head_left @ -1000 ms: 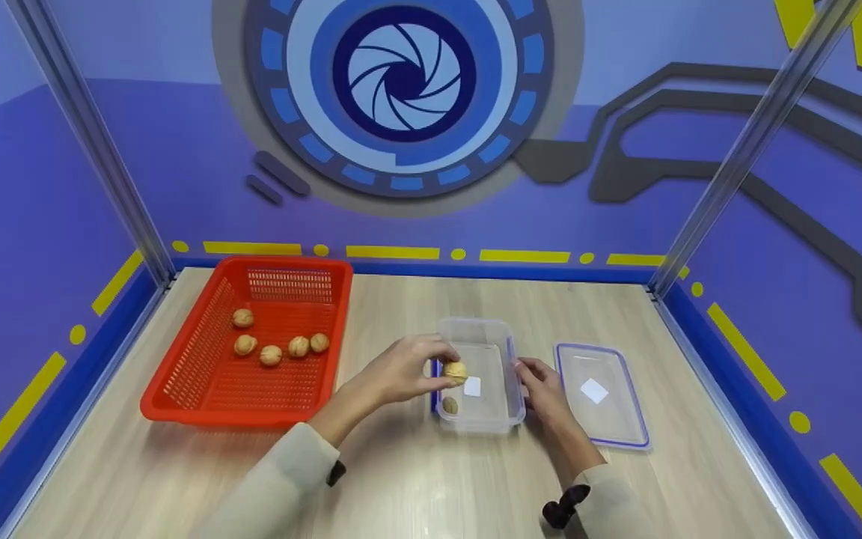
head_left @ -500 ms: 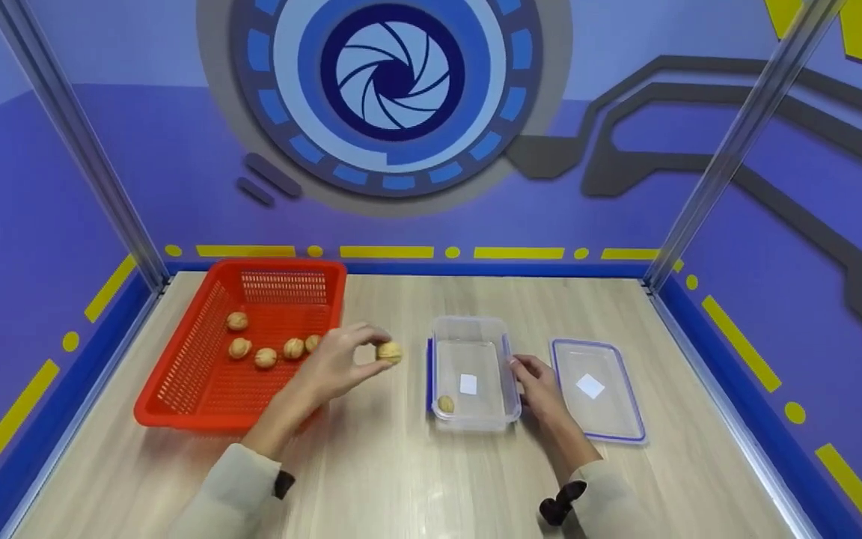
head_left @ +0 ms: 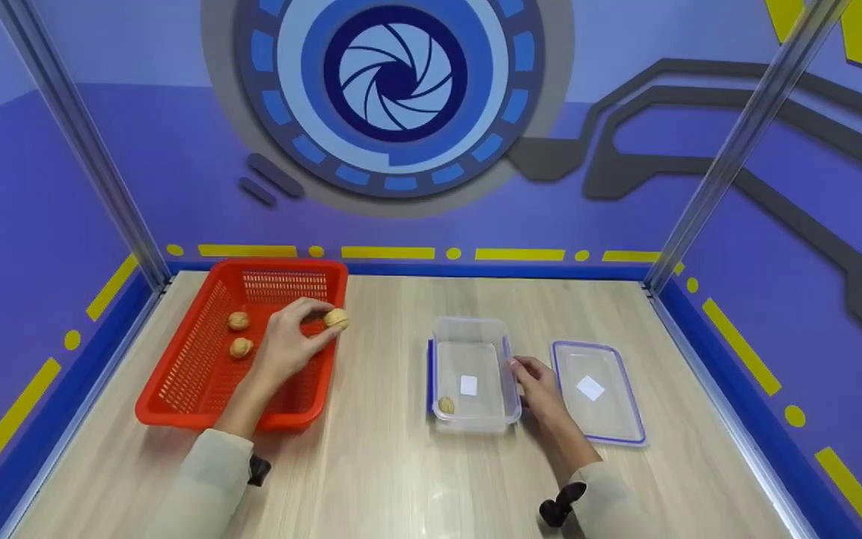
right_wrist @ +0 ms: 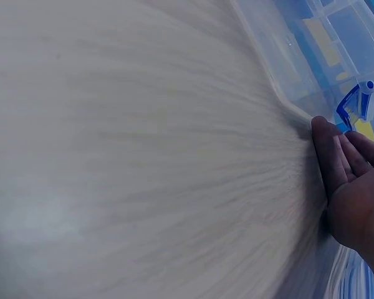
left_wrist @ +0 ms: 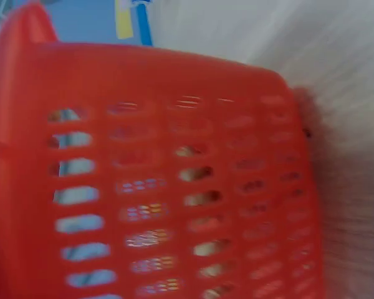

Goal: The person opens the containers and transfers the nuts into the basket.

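Observation:
My left hand [head_left: 286, 348] pinches a walnut [head_left: 336, 319] between thumb and fingertips, above the right side of a red plastic basket [head_left: 169, 385]. Beneath the hand the basket holds more walnuts, and two show, one a loose walnut [head_left: 238, 321]; the hand hides part of the basket floor. In the left wrist view the blurred basket wall [left_wrist: 174, 75] hides the hand. A clear lidless food container [head_left: 476, 329] stands right of the middle, with one walnut [head_left: 446, 405] in its near left corner. My right hand [head_left: 542, 389] holds the container's right side by its blue clip [right_wrist: 361, 103].
The container's lid [head_left: 603, 419], clear with a blue seal, lies flat to the right of my right hand. The wooden table [head_left: 386, 464] is bounded by blue panels at the back and sides, with metal posts [head_left: 723, 180] at the far corners.
My left hand has moved left from above the container to above the basket, the pinched walnut still in its fingers. My right hand stays at the container's side.

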`<act>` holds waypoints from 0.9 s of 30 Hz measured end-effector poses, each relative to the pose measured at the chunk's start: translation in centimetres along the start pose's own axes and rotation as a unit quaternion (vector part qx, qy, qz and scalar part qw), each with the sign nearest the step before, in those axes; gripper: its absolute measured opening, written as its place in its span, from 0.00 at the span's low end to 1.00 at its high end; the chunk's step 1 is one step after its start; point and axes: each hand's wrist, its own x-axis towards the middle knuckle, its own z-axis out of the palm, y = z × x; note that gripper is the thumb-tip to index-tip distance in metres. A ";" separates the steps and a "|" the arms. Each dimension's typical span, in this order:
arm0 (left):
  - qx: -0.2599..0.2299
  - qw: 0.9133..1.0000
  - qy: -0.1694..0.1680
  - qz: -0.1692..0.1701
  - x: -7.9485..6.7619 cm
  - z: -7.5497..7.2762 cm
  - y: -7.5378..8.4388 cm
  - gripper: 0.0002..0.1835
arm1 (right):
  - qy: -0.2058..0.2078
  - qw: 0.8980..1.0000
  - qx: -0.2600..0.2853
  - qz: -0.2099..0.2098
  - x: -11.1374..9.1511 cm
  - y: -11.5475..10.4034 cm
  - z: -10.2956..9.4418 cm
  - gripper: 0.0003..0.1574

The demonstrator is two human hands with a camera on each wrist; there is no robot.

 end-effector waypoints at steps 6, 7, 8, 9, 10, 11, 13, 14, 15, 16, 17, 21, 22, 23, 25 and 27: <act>-0.006 0.997 0.040 -0.073 -0.3 0.0 -2.1 0.21 | 0.001 1.000 -0.007 0.000 -0.2 0.2 0.1 0.26; -0.008 0.996 0.044 -0.079 -0.2 0.0 -2.3 0.22 | 0.003 1.000 -0.011 0.002 -0.2 0.2 0.0 0.26; -0.009 0.995 0.046 -0.083 -0.2 0.0 -2.4 0.22 | 0.004 1.000 -0.013 0.005 -0.2 0.2 0.0 0.26; -0.010 0.995 0.049 -0.085 -0.2 0.0 -2.6 0.21 | 0.005 1.000 -0.015 0.007 -0.2 0.2 -0.1 0.27; -0.011 0.995 0.050 -0.086 -0.1 0.0 -2.6 0.21 | 0.004 1.000 -0.016 0.010 -0.2 0.3 -0.1 0.28; -0.010 0.995 0.050 -0.087 -0.1 0.0 -2.7 0.21 | 0.003 1.000 -0.018 0.012 -0.1 0.3 -0.2 0.28; -0.006 0.995 0.051 -0.090 -0.1 0.1 -2.8 0.20 | -0.002 1.000 -0.018 0.017 -0.1 0.2 -0.2 0.28; -0.005 0.994 0.050 -0.093 -0.2 0.1 -2.8 0.20 | -0.004 1.000 -0.016 0.019 -0.1 0.1 -0.2 0.28; -0.004 0.994 0.049 -0.096 -0.2 0.1 -2.8 0.20 | -0.008 1.000 -0.017 0.019 -0.1 0.0 -0.2 0.28; -0.003 0.994 0.046 -0.100 -0.2 0.1 -2.8 0.20 | -0.010 1.000 -0.017 0.020 -0.1 -0.1 -0.2 0.28; -0.001 0.994 0.043 -0.102 -0.2 0.1 -2.8 0.20 | -0.012 1.000 -0.016 0.021 -0.2 -0.3 -0.2 0.28; 0.003 0.993 0.032 -0.112 -0.2 0.1 -2.8 0.20 | -0.023 0.999 -0.016 0.027 -1.0 -1.7 -0.1 0.26; 0.005 0.993 0.031 -0.114 -0.2 0.1 -2.9 0.20 | -0.026 0.999 -0.015 0.028 -1.3 -2.2 0.0 0.26; 0.006 0.993 0.031 -0.115 -0.2 0.1 -2.9 0.20 | -0.029 0.999 -0.012 0.028 -1.6 -2.6 0.1 0.27; 0.006 0.993 0.031 -0.118 -0.2 0.1 -2.9 0.21 | -0.031 0.999 -0.012 0.027 -2.2 -3.4 0.2 0.26; 0.007 0.992 0.030 -0.119 -0.2 0.2 -3.0 0.21 | -0.030 0.999 -0.010 0.022 -2.5 -3.7 0.2 0.27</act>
